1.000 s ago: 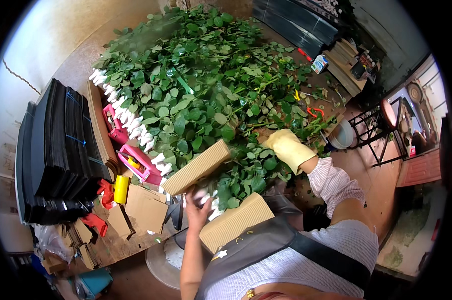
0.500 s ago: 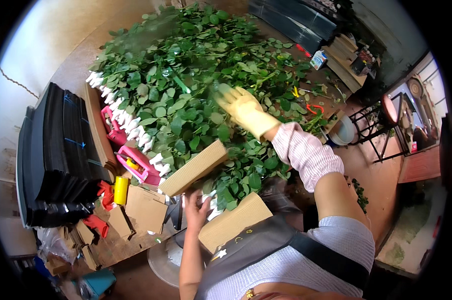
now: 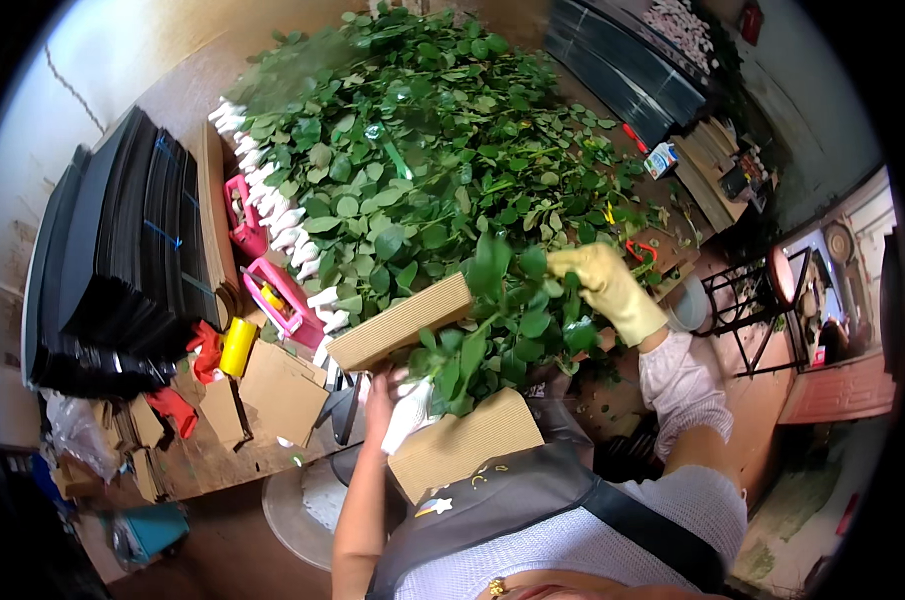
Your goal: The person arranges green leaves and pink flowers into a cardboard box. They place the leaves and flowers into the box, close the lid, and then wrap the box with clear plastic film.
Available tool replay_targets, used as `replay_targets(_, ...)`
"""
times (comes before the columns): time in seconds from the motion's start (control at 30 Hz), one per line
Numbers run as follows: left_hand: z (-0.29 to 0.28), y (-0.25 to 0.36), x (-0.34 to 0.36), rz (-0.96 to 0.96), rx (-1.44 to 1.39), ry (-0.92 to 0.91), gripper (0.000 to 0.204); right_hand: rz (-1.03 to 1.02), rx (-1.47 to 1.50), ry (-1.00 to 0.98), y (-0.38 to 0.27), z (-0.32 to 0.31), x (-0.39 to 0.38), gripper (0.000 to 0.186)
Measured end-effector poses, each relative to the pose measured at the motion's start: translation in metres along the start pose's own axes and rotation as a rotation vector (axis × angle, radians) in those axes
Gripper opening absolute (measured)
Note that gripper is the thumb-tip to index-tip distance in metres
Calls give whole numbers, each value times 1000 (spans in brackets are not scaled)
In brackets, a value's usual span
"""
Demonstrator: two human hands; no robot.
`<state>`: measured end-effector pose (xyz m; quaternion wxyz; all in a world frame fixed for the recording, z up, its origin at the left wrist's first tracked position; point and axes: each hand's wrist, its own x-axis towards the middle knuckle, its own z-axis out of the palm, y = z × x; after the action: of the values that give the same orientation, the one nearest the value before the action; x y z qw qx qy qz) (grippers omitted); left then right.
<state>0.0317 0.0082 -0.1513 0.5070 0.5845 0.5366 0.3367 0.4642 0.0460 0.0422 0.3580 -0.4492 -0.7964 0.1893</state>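
Note:
Leafy flower stems [image 3: 518, 310] with green leaves lie between two tan corrugated cardboard flaps, one standing tilted [image 3: 403, 320], the other [image 3: 468, 440] against my apron. My right hand [image 3: 608, 290], in a yellow glove, has its fingers curled around the leafy part of the stems. Bare, my left hand [image 3: 381, 400] is at the white-covered flower heads [image 3: 410, 412], below the tilted flap. Its fingers look stretched out, partly hidden by the heads and cardboard. A large heap of leafy stems [image 3: 443, 150] covers the table, white-covered heads [image 3: 273, 205] along its left side.
Black sheets [image 3: 123, 250] are stacked at left. Nearby are pink holders [image 3: 288, 300], a yellow cylinder [image 3: 236, 347], red gloves [image 3: 178, 408] and cardboard pieces [image 3: 283, 390]. Dark boxes [image 3: 623, 75] stand at far right. A black metal stand [image 3: 753, 310] and a bucket [image 3: 688, 300] are right.
My right hand has moved from over the heap toward the right and nearer me, closing on leafy stems. White-covered heads now lie beside my left hand. The view has shifted slightly.

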Motion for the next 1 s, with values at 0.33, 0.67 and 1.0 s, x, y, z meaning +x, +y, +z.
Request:
replay_targets(0.33, -1, 13, -8, 67, 153, 28, 71, 107, -742, -497, -98, 50, 45, 30)
replay_targets(0.67, 9, 3, -4, 157, 308, 89, 74, 129, -691, -719, -122, 104, 55, 22)
replay_targets(1.0, 2, 24, -8, 120, 299, 81, 74, 228, -619, -882, -69, 221, 70, 45)
